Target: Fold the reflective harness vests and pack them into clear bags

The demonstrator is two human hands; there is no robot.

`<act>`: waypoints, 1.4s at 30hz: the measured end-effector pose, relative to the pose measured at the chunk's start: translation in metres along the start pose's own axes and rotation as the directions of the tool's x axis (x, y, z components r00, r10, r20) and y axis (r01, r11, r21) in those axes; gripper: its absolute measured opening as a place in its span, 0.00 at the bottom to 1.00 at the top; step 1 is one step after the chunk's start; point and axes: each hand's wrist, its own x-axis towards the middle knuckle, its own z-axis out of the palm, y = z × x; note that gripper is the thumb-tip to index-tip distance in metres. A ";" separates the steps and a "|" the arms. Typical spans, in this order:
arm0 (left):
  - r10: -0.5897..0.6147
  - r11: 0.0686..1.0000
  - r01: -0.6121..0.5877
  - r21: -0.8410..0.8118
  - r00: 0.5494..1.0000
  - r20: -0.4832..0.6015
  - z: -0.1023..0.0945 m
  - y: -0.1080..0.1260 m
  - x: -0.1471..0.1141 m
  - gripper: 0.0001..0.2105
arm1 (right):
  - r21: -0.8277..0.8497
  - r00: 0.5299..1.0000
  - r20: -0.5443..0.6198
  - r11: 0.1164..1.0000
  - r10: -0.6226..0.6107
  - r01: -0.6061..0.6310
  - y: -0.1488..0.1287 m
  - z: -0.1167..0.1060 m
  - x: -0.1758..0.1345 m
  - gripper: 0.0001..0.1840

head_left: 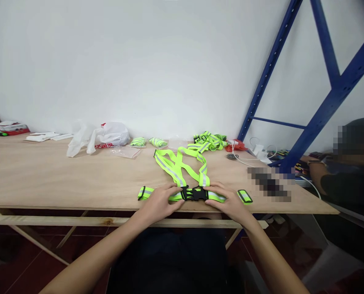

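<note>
A neon-yellow reflective harness (178, 165) with silver stripes lies spread on the table near its front edge, its straps crossing in the middle. At its waist strap, my left hand (163, 200) pinches the black pronged buckle half (186, 193). The black socket buckle half (199, 194) is gripped by my right hand (229, 200). Both halves face each other and lie very close together; whether the prongs enter the socket is hard to make out. Strap ends with black slide adjusters stick out at the left (145, 193) and the right (245, 196).
Behind lie a heap of similar harnesses (211, 141), two folded bundles (138, 142) (158, 142) and a white plastic bag (113, 134). A white cable (240, 158) and a pixelated dark object (269, 183) are at right. Blue shelf posts (270, 69) rise there, beside another person (353, 171).
</note>
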 end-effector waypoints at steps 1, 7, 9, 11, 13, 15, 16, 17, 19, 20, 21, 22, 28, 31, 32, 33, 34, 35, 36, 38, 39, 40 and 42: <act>0.001 1.000 -0.001 -0.001 1.000 -0.004 0.000 -0.001 0.000 0.16 | -0.008 1.000 0.002 1.000 -0.006 0.006 0.000 0.001 0.000 0.18; 0.007 0.995 -0.011 -0.096 0.999 -0.039 -0.003 -0.003 0.000 0.16 | -0.036 0.999 -0.031 0.999 -0.037 0.036 -0.007 0.004 0.001 0.17; 0.014 0.993 -0.020 -0.113 0.999 -0.048 -0.004 -0.002 0.000 0.17 | -0.022 1.000 -0.013 0.999 -0.027 0.027 -0.010 0.006 0.001 0.17; 0.027 0.992 -0.032 -0.120 0.999 -0.043 -0.004 -0.002 -0.001 0.17 | -0.005 1.000 0.011 1.000 -0.009 0.009 -0.013 0.007 0.001 0.18; 0.035 0.992 -0.040 -0.123 0.999 -0.041 -0.004 -0.001 -0.002 0.17 | 0.009 1.000 0.028 1.000 0.006 -0.007 -0.015 0.009 0.001 0.18; 0.041 0.991 -0.046 -0.125 0.998 -0.043 -0.005 0.000 -0.002 0.16 | 0.014 0.999 0.029 1.000 0.014 -0.014 -0.017 0.009 0.002 0.18; 0.043 0.991 -0.049 -0.125 0.998 -0.044 -0.005 0.000 -0.002 0.16 | 0.015 1.000 0.028 1.000 0.015 -0.015 -0.018 0.010 0.002 0.18; 0.044 0.991 -0.050 -0.123 0.998 -0.045 -0.006 0.000 -0.002 0.16 | 0.015 1.000 0.024 1.000 0.014 -0.014 -0.019 0.010 0.003 0.18; 0.043 0.992 -0.048 -0.116 0.998 -0.047 -0.006 0.000 -0.002 0.16 | 0.011 1.000 0.014 1.000 0.008 -0.008 -0.021 0.011 0.004 0.18; 0.040 0.993 -0.046 -0.112 0.998 -0.049 -0.006 0.000 -0.002 0.16 | 0.007 1.000 0.010 1.000 0.004 -0.004 -0.022 0.012 0.004 0.18; 0.037 0.993 -0.043 -0.106 0.998 -0.050 -0.005 0.000 -0.003 0.17 | 0.002 1.000 0.007 1.000 0.002 -0.002 -0.023 0.013 0.004 0.18; 0.034 0.995 -0.038 -0.095 0.998 -0.049 -0.004 0.000 -0.003 0.17 | -0.006 1.000 0.004 1.000 -0.001 0.001 -0.023 0.014 0.004 0.18; 0.013 0.995 -0.016 0.101 1.000 0.022 -0.009 0.004 0.000 0.21 | -0.077 0.998 0.066 0.997 0.000 0.005 -0.022 0.006 0.004 0.22; -0.012 0.997 0.002 0.083 0.992 0.124 -0.037 0.007 -0.001 0.23 | -0.090 0.996 0.073 0.995 0.053 -0.046 -0.016 -0.019 -0.001 0.24; -0.023 0.998 0.012 0.065 0.985 0.170 -0.051 0.006 -0.002 0.23 | -0.095 0.996 0.045 0.993 0.080 -0.075 -0.012 -0.031 -0.004 0.24; -0.041 0.998 0.029 0.058 0.977 0.208 -0.064 0.004 -0.004 0.24 | -0.101 0.994 0.012 0.989 0.113 -0.111 -0.009 -0.042 -0.008 0.25; -0.076 0.996 0.062 0.065 0.968 0.237 -0.078 0.002 -0.007 0.26 | -0.111 0.989 -0.012 0.982 0.150 -0.151 -0.005 -0.054 -0.012 0.25; -0.130 0.990 0.113 0.083 0.958 0.256 -0.090 -0.002 -0.010 0.28 | -0.115 0.982 -0.023 0.976 0.186 -0.187 -0.001 -0.064 -0.016 0.26; -0.189 0.981 0.166 0.104 0.943 0.274 -0.101 -0.006 -0.013 0.29 | -0.113 0.974 -0.015 0.968 0.224 -0.225 0.003 -0.073 -0.020 0.27; -0.279 0.960 0.252 0.125 0.908 0.314 -0.116 -0.015 -0.019 0.28 | -0.090 0.956 0.026 0.953 0.293 -0.290 0.009 -0.085 -0.027 0.28; -0.305 0.952 0.280 0.122 0.894 0.328 -0.120 -0.020 -0.022 0.27 | -0.071 0.946 0.052 0.946 0.320 -0.316 0.012 -0.088 -0.030 0.29; -0.321 0.947 0.301 0.112 0.886 0.334 -0.123 -0.025 -0.024 0.25 | -0.053 0.937 0.075 0.940 0.340 -0.337 0.014 -0.090 -0.032 0.29; -0.341 0.940 0.330 0.089 0.886 0.314 -0.124 -0.036 -0.026 0.22 | -0.025 0.926 0.100 0.931 0.365 -0.365 0.016 -0.089 -0.033 0.29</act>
